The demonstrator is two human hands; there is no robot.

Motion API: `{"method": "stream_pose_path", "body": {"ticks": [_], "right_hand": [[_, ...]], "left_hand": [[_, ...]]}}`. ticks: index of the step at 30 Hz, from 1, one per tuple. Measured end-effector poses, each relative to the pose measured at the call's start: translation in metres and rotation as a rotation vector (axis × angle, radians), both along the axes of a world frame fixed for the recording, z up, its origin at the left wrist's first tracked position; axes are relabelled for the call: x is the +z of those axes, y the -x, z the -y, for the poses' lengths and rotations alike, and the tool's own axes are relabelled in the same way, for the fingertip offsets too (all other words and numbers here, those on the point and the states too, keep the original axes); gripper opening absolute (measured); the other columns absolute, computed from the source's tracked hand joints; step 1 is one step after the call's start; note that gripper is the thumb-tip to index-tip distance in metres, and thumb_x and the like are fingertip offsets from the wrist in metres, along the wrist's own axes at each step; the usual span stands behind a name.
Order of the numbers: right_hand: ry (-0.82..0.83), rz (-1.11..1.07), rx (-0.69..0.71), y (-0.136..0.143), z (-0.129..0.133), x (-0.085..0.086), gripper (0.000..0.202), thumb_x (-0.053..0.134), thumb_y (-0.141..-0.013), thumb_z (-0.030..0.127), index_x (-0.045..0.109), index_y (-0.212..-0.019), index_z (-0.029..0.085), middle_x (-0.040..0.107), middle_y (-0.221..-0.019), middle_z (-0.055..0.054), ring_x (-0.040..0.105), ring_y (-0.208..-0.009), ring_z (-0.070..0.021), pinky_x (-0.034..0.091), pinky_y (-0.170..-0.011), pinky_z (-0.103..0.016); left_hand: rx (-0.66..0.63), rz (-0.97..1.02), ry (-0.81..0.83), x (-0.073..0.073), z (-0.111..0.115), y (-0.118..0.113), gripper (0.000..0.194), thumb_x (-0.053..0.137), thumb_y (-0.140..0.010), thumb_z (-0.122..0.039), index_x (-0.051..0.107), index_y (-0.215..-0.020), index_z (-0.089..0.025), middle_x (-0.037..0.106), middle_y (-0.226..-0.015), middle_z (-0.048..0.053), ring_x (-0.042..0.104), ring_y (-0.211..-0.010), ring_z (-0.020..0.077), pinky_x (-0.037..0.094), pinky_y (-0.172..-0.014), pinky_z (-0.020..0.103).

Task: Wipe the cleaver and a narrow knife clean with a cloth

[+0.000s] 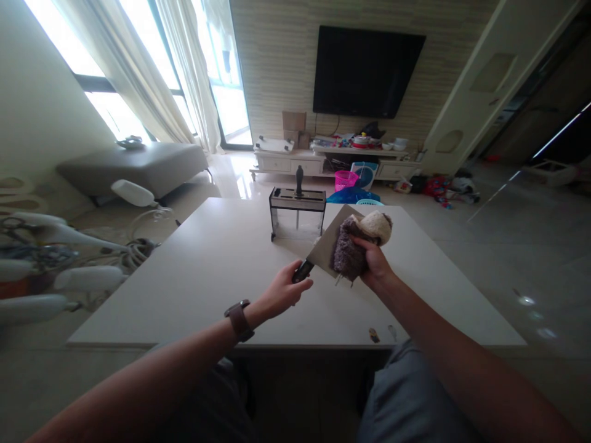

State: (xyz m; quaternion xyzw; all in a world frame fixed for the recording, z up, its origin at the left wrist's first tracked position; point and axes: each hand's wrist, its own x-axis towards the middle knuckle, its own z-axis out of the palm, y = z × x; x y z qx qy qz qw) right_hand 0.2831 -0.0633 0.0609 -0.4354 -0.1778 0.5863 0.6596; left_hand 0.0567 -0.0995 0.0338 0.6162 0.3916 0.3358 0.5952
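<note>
The white worktop [207,277] is the largest thing here. On its far part stands a knife stand [298,200] with clear walls, and one dark knife handle [300,177] rises upright from it. Nearer to the person, to the right of this stand, a broad cleaver [325,247] is held tilted over the worktop. A fluffy cloth [348,253], brown and cream, lies against its blade and covers one part. The right hand [378,266] has its grip bent around the cloth, one digit stretched over it; the other fingers are mostly hidden, so how far they bend I cannot tell. The left hand [282,289] has its grip firmly clenched around the cleaver's black handle; on this wrist is a brown watch [239,320]. Smallest, near the front edge, lie two little objects [373,335], too small to identify.
</note>
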Motion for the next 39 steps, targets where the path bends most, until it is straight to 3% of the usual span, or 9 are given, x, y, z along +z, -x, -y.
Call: {"method": "stream_pose_path", "body": {"ticks": [8,20,39], "right_hand": [[0.023,-0.018,-0.118,-0.018,-0.004,0.009,0.022,0.072,-0.073,0.012,0.074,-0.095,0.017,0.08,-0.078,-0.002,0.075,-0.063,-0.0172,0.067,-0.065,-0.03],[0.067,-0.002,-0.022,-0.004,0.001,-0.002,0.023,0.072,-0.075,0.013,0.075,-0.097,0.017,0.081,-0.081,-0.003,0.076,-0.065,-0.0195,0.067,-0.065,-0.031],[0.091,0.009,0.01,0.002,0.004,-0.005,0.023,0.071,-0.078,0.012,0.075,-0.101,0.015,0.081,-0.082,-0.003,0.076,-0.068,-0.0185,0.066,-0.066,-0.03]], "left_hand": [[-0.025,-0.052,0.034,-0.003,0.002,0.004,0.029,0.068,-0.087,-0.036,0.054,-0.105,-0.019,0.049,-0.067,-0.009,0.045,-0.046,0.0069,0.04,-0.04,0.019],[-0.009,-0.052,0.054,-0.005,-0.001,0.003,0.027,0.068,-0.084,-0.035,0.053,-0.1,-0.019,0.046,-0.063,-0.01,0.044,-0.044,0.0069,0.039,-0.039,0.019],[0.013,-0.028,0.074,-0.005,-0.001,0.001,0.027,0.069,-0.083,-0.034,0.054,-0.099,-0.018,0.047,-0.061,-0.01,0.044,-0.042,0.0067,0.038,-0.039,0.02]]}}
